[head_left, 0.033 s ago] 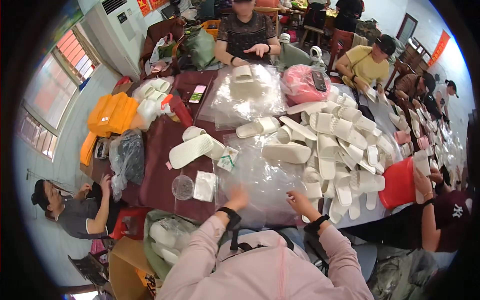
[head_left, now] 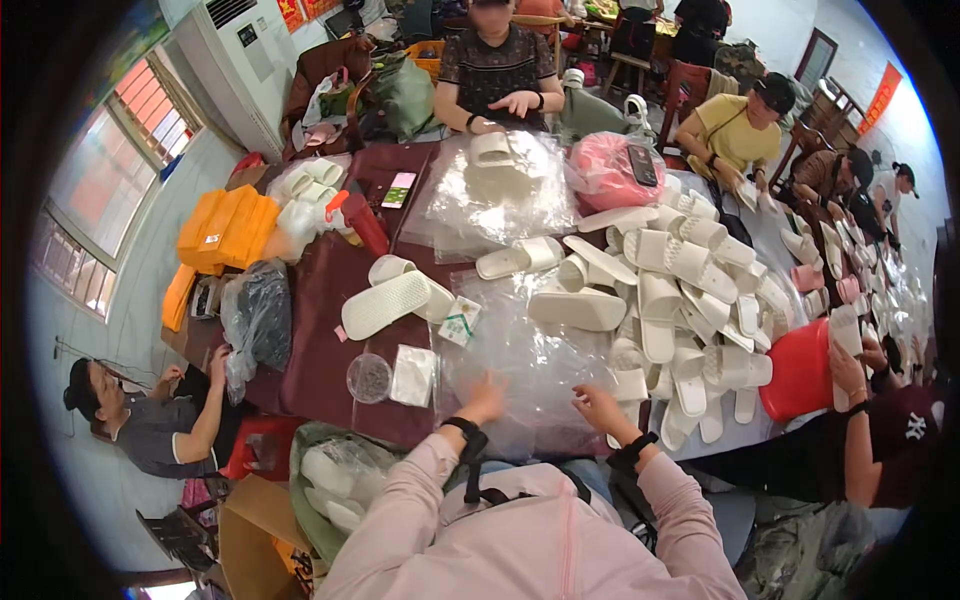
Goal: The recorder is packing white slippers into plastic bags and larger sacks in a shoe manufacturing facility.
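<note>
A layer of clear plastic bags [head_left: 525, 350] lies on the table in front of me. My left hand [head_left: 484, 398] rests on their near left part with its fingers stretched out. At their near right part, my right hand [head_left: 597, 406] has thumb and fingers drawn together at the plastic, seemingly pinching a bag. Just right of that hand begins a large heap of white slide sandals [head_left: 655, 290]. One white sandal [head_left: 575, 309] lies sole up beyond the bags. Further left, another sole-up sandal [head_left: 385, 306] leans over other white sandals.
Left of the bags are a white square packet [head_left: 411, 375], a round clear container [head_left: 369, 378] and a small green-and-white box [head_left: 460, 321]. A red stool [head_left: 798, 370] stands at the right. Across the table, a person [head_left: 495, 75] handles a sandal on more bags.
My left hand has shifted a little to the right over the bags and is less blurred. My right hand stays at almost the same place.
</note>
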The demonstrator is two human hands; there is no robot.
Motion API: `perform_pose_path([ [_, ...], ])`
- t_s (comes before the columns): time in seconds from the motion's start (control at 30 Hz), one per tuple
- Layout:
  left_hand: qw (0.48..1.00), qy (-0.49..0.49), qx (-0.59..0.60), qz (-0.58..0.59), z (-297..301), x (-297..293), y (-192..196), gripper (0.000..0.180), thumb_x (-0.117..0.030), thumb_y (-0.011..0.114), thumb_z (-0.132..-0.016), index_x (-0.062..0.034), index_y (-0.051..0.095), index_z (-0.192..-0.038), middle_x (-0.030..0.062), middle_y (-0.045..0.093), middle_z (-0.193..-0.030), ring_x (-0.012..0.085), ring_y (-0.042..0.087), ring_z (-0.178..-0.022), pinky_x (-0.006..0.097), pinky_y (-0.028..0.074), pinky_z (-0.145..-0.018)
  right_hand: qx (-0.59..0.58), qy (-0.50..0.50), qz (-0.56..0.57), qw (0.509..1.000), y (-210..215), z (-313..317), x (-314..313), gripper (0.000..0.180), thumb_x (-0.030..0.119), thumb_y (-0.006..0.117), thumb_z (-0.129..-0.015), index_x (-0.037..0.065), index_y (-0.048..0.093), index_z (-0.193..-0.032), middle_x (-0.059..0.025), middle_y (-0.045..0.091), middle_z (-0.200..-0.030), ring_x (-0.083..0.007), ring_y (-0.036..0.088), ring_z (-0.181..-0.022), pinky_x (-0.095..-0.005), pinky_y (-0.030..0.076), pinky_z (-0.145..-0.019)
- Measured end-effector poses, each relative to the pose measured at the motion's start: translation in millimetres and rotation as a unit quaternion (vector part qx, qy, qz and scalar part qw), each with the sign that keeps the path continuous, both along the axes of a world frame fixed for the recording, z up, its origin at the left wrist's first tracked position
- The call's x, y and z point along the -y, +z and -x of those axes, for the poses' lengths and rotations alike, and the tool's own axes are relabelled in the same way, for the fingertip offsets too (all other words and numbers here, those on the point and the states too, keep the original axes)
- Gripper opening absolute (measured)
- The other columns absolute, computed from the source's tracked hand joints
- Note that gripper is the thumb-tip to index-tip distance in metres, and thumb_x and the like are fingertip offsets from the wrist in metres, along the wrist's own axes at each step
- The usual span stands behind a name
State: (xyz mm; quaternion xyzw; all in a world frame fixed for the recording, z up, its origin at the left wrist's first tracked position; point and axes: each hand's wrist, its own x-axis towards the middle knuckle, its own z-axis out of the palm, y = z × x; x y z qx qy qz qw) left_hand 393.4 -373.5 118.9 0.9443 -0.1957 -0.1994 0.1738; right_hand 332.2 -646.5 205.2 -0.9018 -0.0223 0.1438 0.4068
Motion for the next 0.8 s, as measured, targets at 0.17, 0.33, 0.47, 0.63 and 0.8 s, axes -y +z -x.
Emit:
perform_pose_path([
  [0.17,0.995,0.017,-0.089,0.036,-2,27,27,0.053,-0.027,0.055,-0.081,-0.0083,0.04,-0.128,0.0242,0.032,-0.135,0.0427,0.032,-0.122,0.051,0.026,-0.1,0.001,-0.048,0.015,0.999,-66,-33,-33,0.051,0.025,0.064,-0.079,-0.003,0.048,-0.118,-0.0208,0.056,-0.111,-0.0304,0.057,-0.099,-0.0372,0.046,-0.083],
  [0.33,0.975,0.195,-0.013,0.106,-29,23,43,0.051,-0.025,0.058,-0.079,-0.0088,0.042,-0.126,0.0245,0.037,-0.129,0.0388,0.035,-0.119,0.05,0.029,-0.097,-0.043,-0.095,0.047,0.993,-75,-80,-79,0.059,0.026,0.065,-0.078,-0.005,0.042,-0.122,-0.025,0.051,-0.116,-0.03,0.055,-0.102,-0.0377,0.046,-0.082],
  [0.47,0.926,0.343,0.158,-0.008,-68,6,47,0.061,-0.03,0.064,-0.075,-0.0083,0.041,-0.127,0.0199,0.038,-0.128,0.0347,0.035,-0.118,0.048,0.03,-0.096,-0.247,-0.193,-0.184,0.932,-57,-104,-90,0.051,0.025,0.065,-0.078,-0.004,0.047,-0.116,-0.0209,0.058,-0.1,-0.0292,0.058,-0.089,-0.0373,0.046,-0.073],
  [0.63,0.929,0.342,0.136,-0.043,-107,1,56,0.082,-0.033,0.073,-0.064,-0.0082,0.032,-0.131,0.0182,0.044,-0.121,0.0353,0.042,-0.111,0.049,0.031,-0.094,-0.129,-0.034,-0.059,0.989,-47,-109,-88,0.026,0.017,0.062,-0.079,0.002,0.056,-0.1,-0.0144,0.061,-0.08,-0.0288,0.06,-0.075,-0.0368,0.046,-0.066],
  [0.8,0.903,0.404,0.119,-0.086,-119,1,48,0.078,-0.029,0.071,-0.064,-0.0079,0.035,-0.13,0.0148,0.052,-0.104,0.0334,0.048,-0.1,0.046,0.037,-0.082,0.061,-0.111,-0.082,0.989,-20,-106,-68,0.011,0.012,0.053,-0.082,0.001,0.054,-0.081,-0.0179,0.058,-0.079,-0.0366,0.056,-0.075,-0.0416,0.043,-0.063],
])
